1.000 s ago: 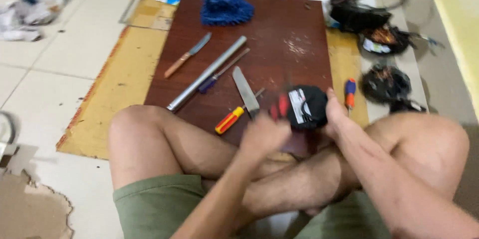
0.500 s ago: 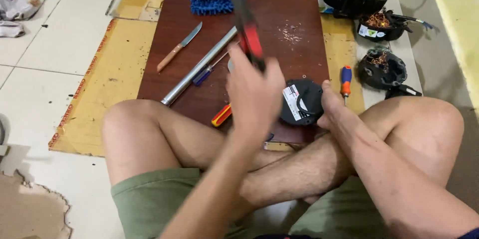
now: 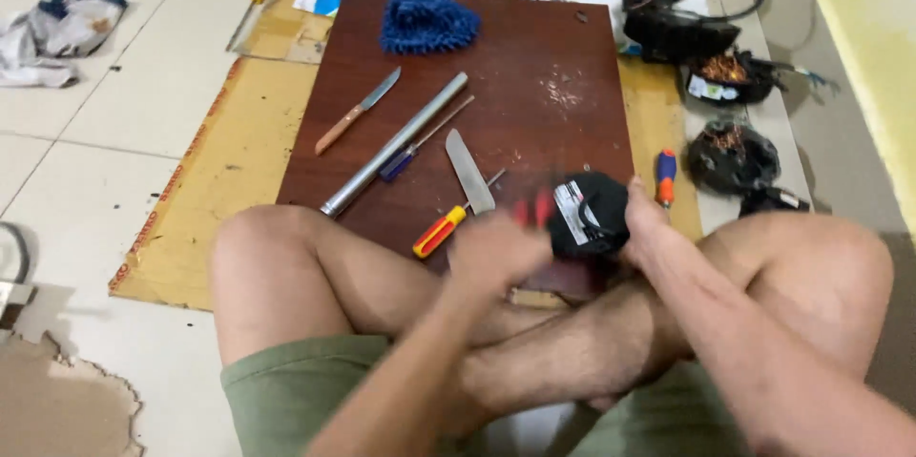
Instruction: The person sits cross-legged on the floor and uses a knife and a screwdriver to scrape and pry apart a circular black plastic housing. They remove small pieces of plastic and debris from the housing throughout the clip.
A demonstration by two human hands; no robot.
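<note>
Hands [image 3: 563, 238] flanking black motor part [image 3: 590, 214], right touching, left blurred

I see a dark brown wooden board [image 3: 534, 56] with a smooth, slightly glossy face, lying on matt yellow cardboard [image 3: 229, 171]. The long rod [image 3: 393, 145] looks like dull metal. The blue cloth [image 3: 429, 22] is fluffy. The black motor part [image 3: 590, 214] looks like matt plastic with a paper label.

Left hand [image 3: 496, 252] a blurred, closed grip; right hand [image 3: 641, 228] cupped, forearms over crossed legs.
</note>
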